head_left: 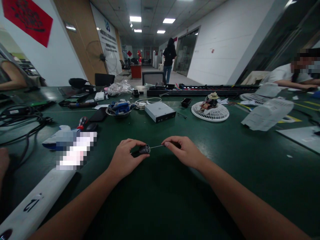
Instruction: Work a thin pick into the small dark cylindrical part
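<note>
On a dark green table (160, 203), a silver drive (158, 110) is laid among scattered parts. On the near side of the drive, a black cylinder (143, 149) is clasped by the grip of the left hand (127, 153), while a thin rod (156, 146) is pinched in the grip of the right hand (186, 150) and directed at the cylinder's ringed end; whether contact is made cannot be told. Left of the drive, blue items are held in a metal bowl (119, 115); to its right, a white fan guard (220, 115) is placed. Far beyond the drive, a person (170, 53) is seen from behind under lit ceiling panels (135, 19).
</note>
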Tool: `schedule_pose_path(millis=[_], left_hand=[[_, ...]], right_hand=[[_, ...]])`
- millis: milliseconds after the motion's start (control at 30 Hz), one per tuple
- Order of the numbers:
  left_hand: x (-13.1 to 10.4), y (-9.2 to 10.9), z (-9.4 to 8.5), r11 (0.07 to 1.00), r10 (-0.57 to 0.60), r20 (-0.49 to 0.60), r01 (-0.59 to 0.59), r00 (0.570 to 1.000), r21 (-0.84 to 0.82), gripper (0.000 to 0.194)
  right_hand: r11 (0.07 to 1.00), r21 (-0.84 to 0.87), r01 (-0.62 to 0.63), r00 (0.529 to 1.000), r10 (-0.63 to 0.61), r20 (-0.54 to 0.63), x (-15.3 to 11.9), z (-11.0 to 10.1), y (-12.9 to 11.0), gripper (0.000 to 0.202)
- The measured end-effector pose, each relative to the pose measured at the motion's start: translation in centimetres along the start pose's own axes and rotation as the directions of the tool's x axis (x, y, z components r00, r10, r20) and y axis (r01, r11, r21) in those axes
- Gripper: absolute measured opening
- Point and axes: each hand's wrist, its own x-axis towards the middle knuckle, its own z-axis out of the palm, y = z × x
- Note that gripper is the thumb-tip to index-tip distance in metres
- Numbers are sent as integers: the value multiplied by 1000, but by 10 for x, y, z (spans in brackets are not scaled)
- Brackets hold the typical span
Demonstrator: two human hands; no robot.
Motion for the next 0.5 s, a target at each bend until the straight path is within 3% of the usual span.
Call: schedule_pose_path(millis=[233,500], left_hand=[[-1,-1,3,1000,13,13,-13,1000,27,30],[0,-4,3,998,39,20,-40,999,49,30]], right_hand=[[989,-145,-9,1000,6,-19,-2,0,-8,28],[962,-246,-118,991,129,30,2,0,-5,34]])
